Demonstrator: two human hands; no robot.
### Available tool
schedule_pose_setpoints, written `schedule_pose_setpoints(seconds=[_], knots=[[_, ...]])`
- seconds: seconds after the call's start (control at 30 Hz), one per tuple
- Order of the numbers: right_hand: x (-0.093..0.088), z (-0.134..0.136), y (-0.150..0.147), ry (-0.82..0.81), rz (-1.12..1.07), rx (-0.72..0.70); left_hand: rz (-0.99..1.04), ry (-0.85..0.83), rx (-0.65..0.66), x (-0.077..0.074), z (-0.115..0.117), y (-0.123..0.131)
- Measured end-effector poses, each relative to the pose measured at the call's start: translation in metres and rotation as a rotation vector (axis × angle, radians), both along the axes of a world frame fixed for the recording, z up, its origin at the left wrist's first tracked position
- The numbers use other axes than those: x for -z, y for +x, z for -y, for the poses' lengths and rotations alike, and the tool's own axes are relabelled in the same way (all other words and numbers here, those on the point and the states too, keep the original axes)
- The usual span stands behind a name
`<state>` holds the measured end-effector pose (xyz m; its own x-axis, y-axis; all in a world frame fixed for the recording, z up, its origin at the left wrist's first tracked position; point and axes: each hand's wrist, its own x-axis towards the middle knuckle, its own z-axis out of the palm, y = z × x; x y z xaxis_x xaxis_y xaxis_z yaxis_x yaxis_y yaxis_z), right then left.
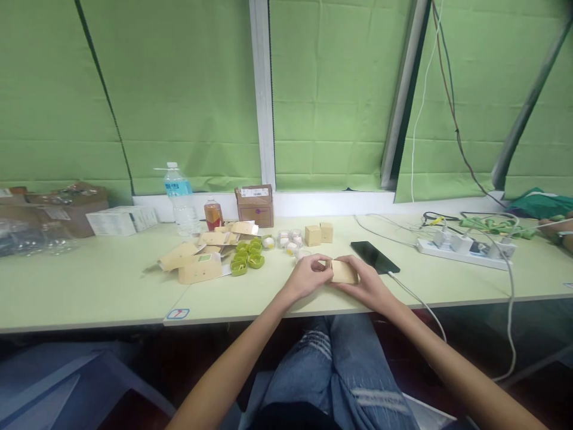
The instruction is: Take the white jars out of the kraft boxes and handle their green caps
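Near the table's front edge I hold a small tan cardboard box [344, 272] between both hands. My right hand [364, 282] wraps its right side, thumb along the top edge and fingers beneath. My left hand [310, 276] pinches at the box's left end, its fingertips closed there. Just beyond stand two similar small boxes [313, 235], side by side. Left of these are several small clear cups [290, 240] with pale contents. Several green cups [247, 257] sit farther left, beside a pile of flattened tan cartons [200, 268].
A black phone [375, 257] on a white cable lies right of my hands. Behind it runs a white power strip [463, 254] with plugs. At the back stand a water bottle [179, 200], a drink bottle [213, 214] and a brown carton [255, 209]. Another person's arm [559, 230] shows far right.
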<state>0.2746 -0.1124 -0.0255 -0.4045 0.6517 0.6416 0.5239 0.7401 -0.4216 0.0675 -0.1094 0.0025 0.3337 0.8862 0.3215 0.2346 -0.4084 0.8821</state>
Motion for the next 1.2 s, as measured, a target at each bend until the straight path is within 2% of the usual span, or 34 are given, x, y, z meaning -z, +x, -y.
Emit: schedule_pose_setpoints(seconds=[0.17, 0.37, 0.53, 0.63, 0.83, 1.03, 1.2], knots=[[0.003, -0.002, -0.002, 0.042, 0.057, 0.005, -0.154, 0.104, -0.083, 0.000, 0.003, 0.002], [0.000, -0.005, 0.000, 0.002, -0.031, 0.029, -0.171, 0.188, -0.162, 0.000, 0.000, -0.005], [-0.003, -0.005, 0.000, -0.007, -0.067, -0.002, -0.193, 0.373, -0.103, -0.003, 0.004, -0.004], [-0.003, -0.005, 0.000, 0.010, -0.061, -0.015, -0.216, 0.442, -0.131, -0.004, 0.005, -0.003], [0.000, -0.007, -0.001, 0.042, -0.078, 0.056, -0.241, 0.371, -0.147, 0.005, -0.003, -0.003], [0.002, -0.009, 0.000, 0.058, -0.074, 0.059, -0.306, 0.318, -0.256, 0.008, -0.004, -0.002], [0.000, -0.005, -0.001, 0.050, -0.028, 0.008, -0.349, 0.309, -0.179, 0.007, -0.006, -0.007]])
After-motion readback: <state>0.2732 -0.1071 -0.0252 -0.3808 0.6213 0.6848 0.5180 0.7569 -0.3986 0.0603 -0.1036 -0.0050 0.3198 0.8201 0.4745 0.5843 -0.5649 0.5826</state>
